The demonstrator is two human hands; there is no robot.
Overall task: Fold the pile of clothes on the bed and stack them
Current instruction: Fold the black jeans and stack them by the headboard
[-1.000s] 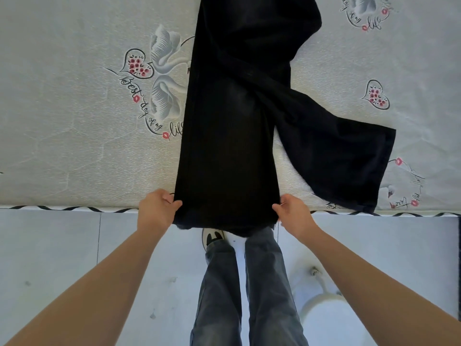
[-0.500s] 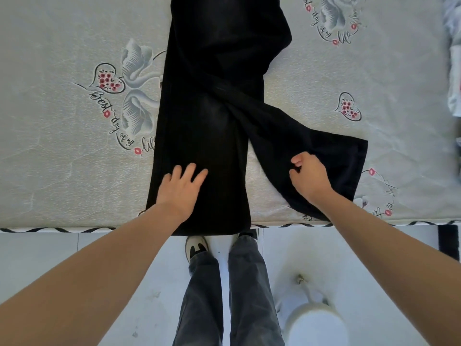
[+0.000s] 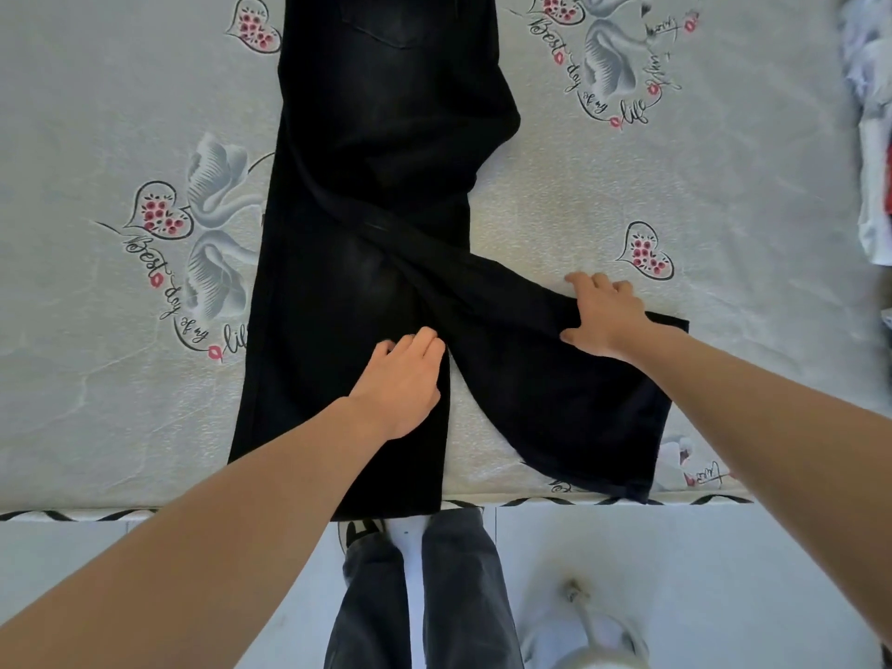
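Black jeans (image 3: 376,195) laid lengthwise on the bed (image 3: 96,379), waistband end away from the viewer, hems at the near bed edge; one leg (image 3: 338,388) straight down the length of the jeans, the other leg (image 3: 555,379) splayed out diagonally to the right of it, the two crossing at about knee height

Left hand (image 3: 398,383) flat on the straight leg, at its inner edge just below the crossing, fingers (image 3: 420,342) extended and pressing down rather than gripping; apparent purpose, pinning the straight leg so it does not shift while the other is moved

Right hand (image 3: 603,318) on the upper edge of the splayed leg, near its hem end, thumb on the cloth and fingers over the far edge toward the bed sheet; whether the cloth is pinched or only pressed, not clear from this view; likely position for drawing this leg across onto the straight one

Folding step judged early: legs not yet aligned, no lengthwise fold made, no stack visible beside the jeans

Further clothes (image 3: 873,161), pale and crumpled, at the right margin, well apart from the jeans, presumably the remaining pile

Below the near hem of the jeans, tiled floor (image 3: 145,572) and the person's own trouser legs and a shoe
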